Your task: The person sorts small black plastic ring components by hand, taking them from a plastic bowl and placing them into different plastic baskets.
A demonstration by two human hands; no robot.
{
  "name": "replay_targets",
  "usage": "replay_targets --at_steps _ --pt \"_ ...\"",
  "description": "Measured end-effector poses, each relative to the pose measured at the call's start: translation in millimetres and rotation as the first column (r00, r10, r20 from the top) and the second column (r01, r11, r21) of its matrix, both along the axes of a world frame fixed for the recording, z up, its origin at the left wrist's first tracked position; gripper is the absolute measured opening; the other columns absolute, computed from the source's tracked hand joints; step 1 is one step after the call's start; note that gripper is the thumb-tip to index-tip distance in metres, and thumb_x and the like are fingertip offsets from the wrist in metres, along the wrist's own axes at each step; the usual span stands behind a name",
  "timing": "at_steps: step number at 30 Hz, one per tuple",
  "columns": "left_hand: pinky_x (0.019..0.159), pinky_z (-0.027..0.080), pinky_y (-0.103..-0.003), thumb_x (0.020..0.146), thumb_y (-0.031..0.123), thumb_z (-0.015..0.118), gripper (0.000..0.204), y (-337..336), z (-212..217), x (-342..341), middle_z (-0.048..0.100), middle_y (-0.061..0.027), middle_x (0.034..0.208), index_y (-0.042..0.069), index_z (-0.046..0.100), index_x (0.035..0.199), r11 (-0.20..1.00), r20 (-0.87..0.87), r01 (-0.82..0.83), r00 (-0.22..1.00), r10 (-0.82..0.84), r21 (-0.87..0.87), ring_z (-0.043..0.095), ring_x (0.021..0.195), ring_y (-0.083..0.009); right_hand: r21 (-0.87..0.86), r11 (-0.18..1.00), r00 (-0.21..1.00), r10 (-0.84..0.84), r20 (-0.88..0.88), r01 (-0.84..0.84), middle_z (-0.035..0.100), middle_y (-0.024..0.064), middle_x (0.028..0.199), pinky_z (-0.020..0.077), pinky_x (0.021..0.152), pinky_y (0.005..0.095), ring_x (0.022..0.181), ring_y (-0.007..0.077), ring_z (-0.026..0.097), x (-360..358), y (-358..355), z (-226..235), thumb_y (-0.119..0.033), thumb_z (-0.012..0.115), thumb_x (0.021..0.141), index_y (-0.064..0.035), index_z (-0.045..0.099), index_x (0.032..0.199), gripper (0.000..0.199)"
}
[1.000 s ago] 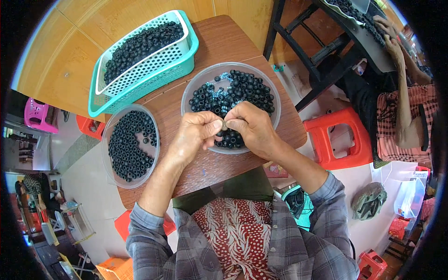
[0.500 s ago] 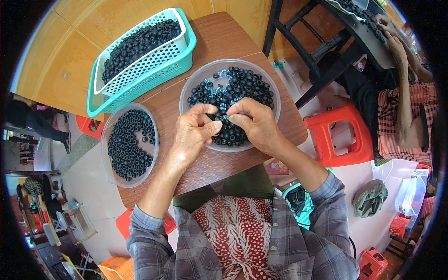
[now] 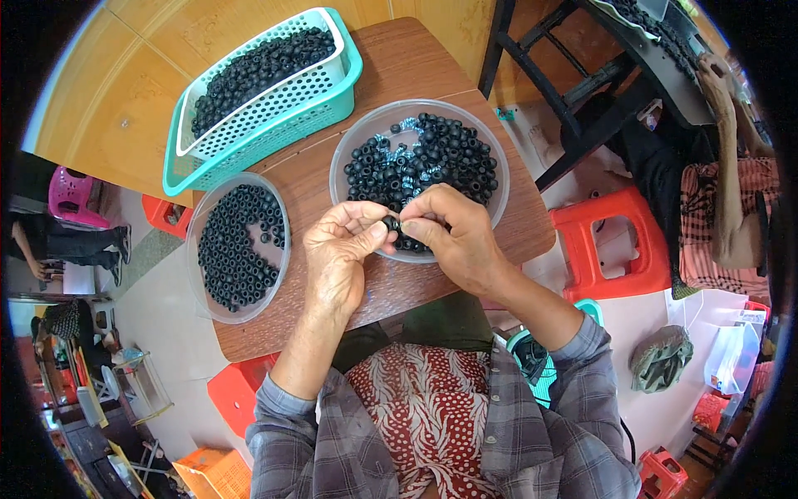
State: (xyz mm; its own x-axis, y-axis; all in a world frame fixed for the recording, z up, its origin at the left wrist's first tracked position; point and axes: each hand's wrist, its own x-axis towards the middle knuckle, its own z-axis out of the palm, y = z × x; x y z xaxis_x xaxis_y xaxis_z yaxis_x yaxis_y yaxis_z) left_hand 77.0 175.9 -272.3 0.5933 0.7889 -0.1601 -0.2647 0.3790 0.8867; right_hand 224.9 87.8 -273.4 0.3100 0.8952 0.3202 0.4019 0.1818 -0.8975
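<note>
**Listener:** Where are the person's hands?

**Describer:** Both meet over the near rim of a clear round bowl on a small brown desk. The left hand and right hand face each other. Their fingers are pressed together, pinching one small black ring between them, just above the bowl's near edge.

**Listener:** What is in the bowl?

**Describer:** A heap of the same black rings, with a few pale bluish pieces mixed in. The hands cover the near part of the heap.

**Listener:** And around the bowl?

**Describer:** To its left, near the desk's edge, sits a second clear bowl, holding black rings only. Beyond and left of the first bowl stands a teal basket with a white perforated basket nested inside, full of black rings. To the bowl's right, off the desk, is a red plastic stool. Farther right, another person's arm reaches to a dark table. Near side of the bowl: the wearer's grey plaid sleeves and red spotted clothing.
</note>
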Motion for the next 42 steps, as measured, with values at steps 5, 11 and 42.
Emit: replay_targets --at_steps 5,11,42 --pt "0.067 0.055 -0.028 0.077 -0.007 0.068 0.019 -12 0 -4 0.067 -0.0113 0.091 -0.004 0.062 0.095 0.984 -0.033 -0.063 0.997 0.069 0.167 0.063 0.073 -0.0151 0.011 1.0 0.999 0.005 0.033 -0.005 0.059 0.0064 0.083 0.0459 0.07 0.0262 0.08 0.0135 0.057 -4 0 -2 0.001 0.066 0.08 0.0012 0.061 0.09 0.011" --pt "0.072 0.05 -0.022 0.079 -0.011 0.065 0.019 -27 -1 -14 0.067 -0.0082 0.093 -0.003 0.063 0.097 0.966 0.0 -0.087 0.996 0.09 0.244 0.06 0.08 -0.0097 -0.118 0.989 0.969 0.06 -0.239 -0.09 0.061 0.0029 0.085 0.0464 0.07 0.0235 0.079 0.0085 0.057 -11 -7 8 -0.002 0.066 0.082 0.0008 0.063 0.09 0.009" --pt "0.074 0.055 -0.031 0.077 -0.01 0.066 0.018 -48 -16 -34 0.065 -0.0147 0.092 -0.005 0.06 0.093 0.99 0.222 -0.131 0.965 0.138 -0.044 0.064 0.079 -0.0187 -0.352 0.902 0.832 0.015 -0.555 -0.251 0.065 0.0051 0.069 0.0479 0.054 0.0226 0.063 0.0079 0.06 -25 -8 19 -0.007 0.073 0.077 0.0021 0.062 0.078 0.015"
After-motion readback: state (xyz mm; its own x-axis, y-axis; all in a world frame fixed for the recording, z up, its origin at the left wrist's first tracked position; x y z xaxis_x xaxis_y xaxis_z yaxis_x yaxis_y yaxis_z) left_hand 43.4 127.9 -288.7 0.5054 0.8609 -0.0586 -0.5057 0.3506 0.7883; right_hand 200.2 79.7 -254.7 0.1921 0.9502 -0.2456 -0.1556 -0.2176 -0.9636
